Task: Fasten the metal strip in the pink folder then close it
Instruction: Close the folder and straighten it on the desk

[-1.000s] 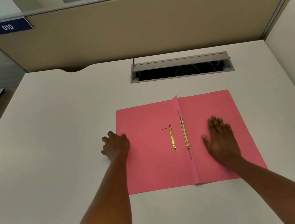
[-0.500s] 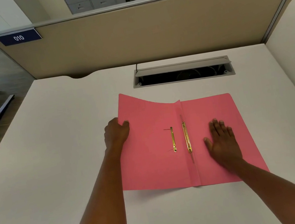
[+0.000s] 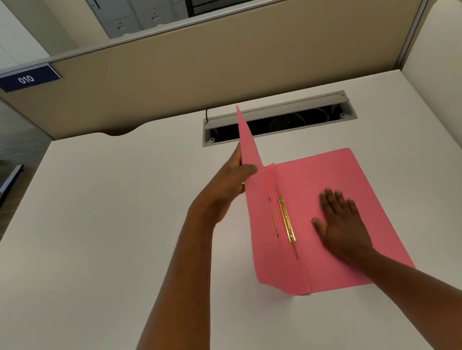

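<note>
A: What is the head view taking in around the person?

B: A white worktop (image 3: 112, 240) is filling most of it, smooth and matt, with a beige partition (image 3: 205, 66) standing along its far edge. A blue plate reading 010 (image 3: 25, 78) is sitting at the partition's top left corner. Grey lockers (image 3: 134, 4) are showing beyond, cut off by the top of the frame.

A: Anything hard to make out?

B: The cable slot (image 3: 277, 119) in the worktop is lying open, and its dark inside is too dim to read. Both forearms are running out of the bottom of the frame.

A: And the pink folder (image 3: 335, 218)?

B: It is lying right of centre on the worktop, thin card with a rounded far corner. Its left cover is standing nearly upright, seen almost edge-on, so its outer face is hidden. The metal strip (image 3: 286, 219), narrow and brass-coloured, is lying along the fold on the right half.

A: How are the hands placed?

B: The left hand (image 3: 226, 188) is pinching the raised cover's edge, thumb on the near face, fingers behind it and mostly hidden. The right hand (image 3: 341, 220) is lying flat on the right half, fingers spread, holding nothing, just beside the strip.
</note>
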